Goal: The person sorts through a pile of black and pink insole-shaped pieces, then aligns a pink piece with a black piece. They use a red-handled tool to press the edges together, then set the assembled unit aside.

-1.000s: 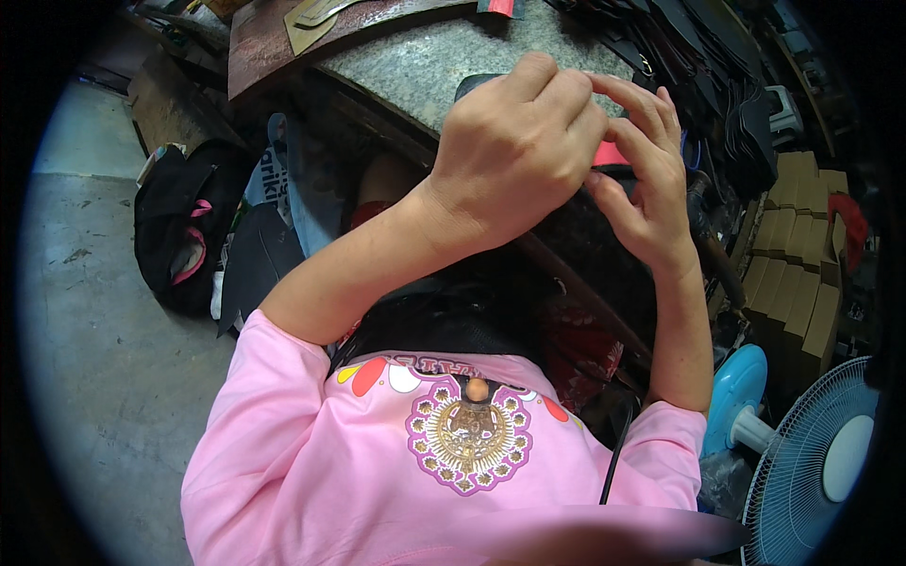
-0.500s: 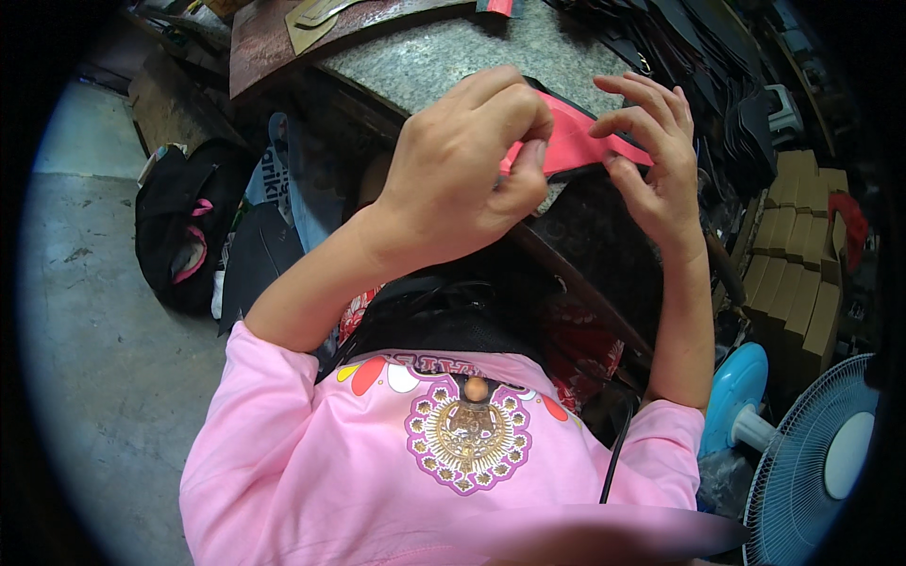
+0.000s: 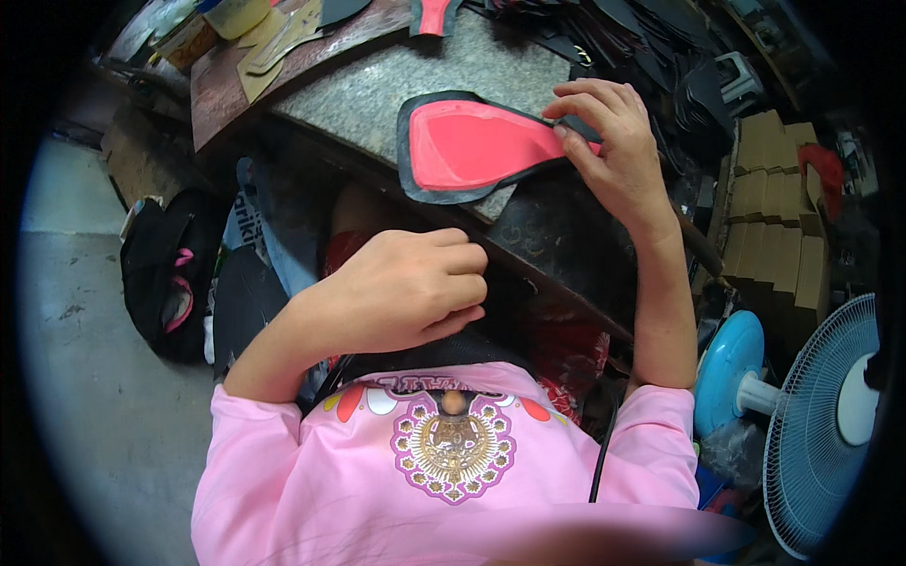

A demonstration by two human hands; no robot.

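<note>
A flat black piece with a bright pink face (image 3: 477,146) lies on the speckled stone slab, broad at the left and narrowing toward the right. Part of its front edge reaches past the slab. At the narrow end my right hand (image 3: 613,141) pinches it between thumb and fingers, which cover part of the tip. My left hand (image 3: 406,288) is apart from the piece, low in front of my body, with its fingers curled in. Its palm is turned away, so anything inside those fingers is hidden.
The stone slab (image 3: 349,99) carries another small pink-and-black piece (image 3: 434,17) at its far edge. Dark cut sheets (image 3: 651,47) pile up at the back right. Tan boxes (image 3: 774,217) and a fan (image 3: 821,424) stand to the right. A black bag (image 3: 170,274) rests on the left floor.
My left hand has come down and away from the pink-faced piece, uncovering its broad end. My right hand's fingers have closed on the narrow end. The view has shifted slightly.
</note>
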